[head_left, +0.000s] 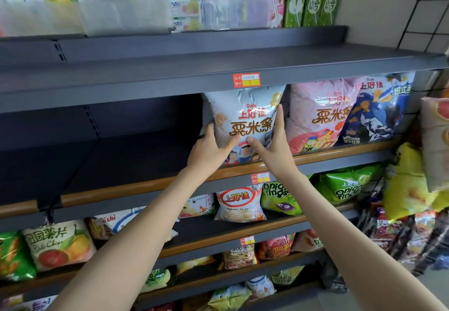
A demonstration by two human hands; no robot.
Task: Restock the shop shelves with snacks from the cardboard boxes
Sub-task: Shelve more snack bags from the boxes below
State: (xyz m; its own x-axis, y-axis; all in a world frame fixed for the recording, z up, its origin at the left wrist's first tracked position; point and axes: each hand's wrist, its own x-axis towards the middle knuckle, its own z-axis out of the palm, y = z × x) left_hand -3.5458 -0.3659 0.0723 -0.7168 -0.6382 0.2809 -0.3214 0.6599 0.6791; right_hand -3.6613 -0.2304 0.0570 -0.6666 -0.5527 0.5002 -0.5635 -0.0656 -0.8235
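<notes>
Your two hands hold one pale blue snack bag [245, 113] upright at the centre of the frame, on the middle shelf [145, 189]. Its base sits just behind the wood-coloured front rim.

Your left hand [209, 147] grips the bag's left edge. The thumb lies across the printed front and the fingers curl round the side toward the back.

Your right hand [274, 145] clasps the right edge. Its fingers point straight up along the side of the bag and its thumb presses on the front, so the edge is pinched between them.

The top of the bag reaches up behind the grey shelf board above, just below a red price label [246, 79].

To the right of the bag, on the same shelf, stand a pink bag [320, 116] and then a dark blue bag [379, 111] — the pink one is just beside your right hand. To the left of the bag, the shelf shows only its dark board and back panel.

One shelf down, in the lower middle of the frame, a white shrimp flakes bag [239, 203] stands beside green onion rings bags [279, 199] — more snack packs fill the rows below, toward the bottom edge.
</notes>
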